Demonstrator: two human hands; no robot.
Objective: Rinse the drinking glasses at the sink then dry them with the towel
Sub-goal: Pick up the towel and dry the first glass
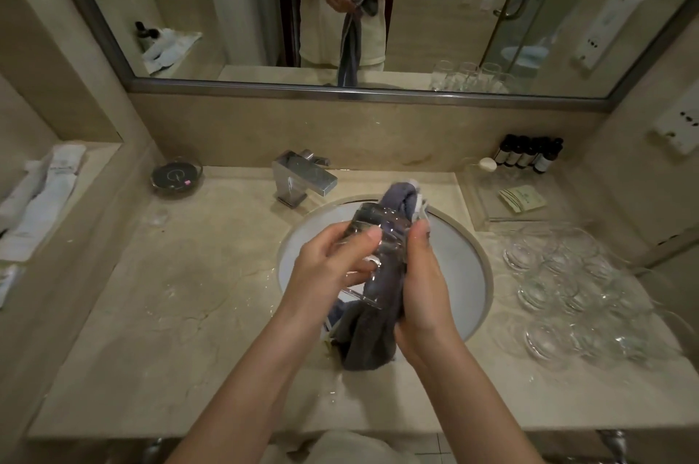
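Above the round white sink (459,255) I hold a clear drinking glass (378,233) on its side, with my left hand (333,263) wrapped around its body. A grey towel (372,331) passes through and around the glass; one end sticks out at the top and the rest hangs down over the basin's front rim. My right hand (423,286) grips the towel against the glass. Several more clear glasses (567,286) stand upside down on the counter to the right of the sink.
A square chrome tap (302,178) stands behind the basin. A dark glass dish (176,176) sits at the back left, small dark bottles (529,155) and a clear tray (507,199) at the back right. Water spots lie on the marble counter (189,293). A mirror (340,9) fills the wall.
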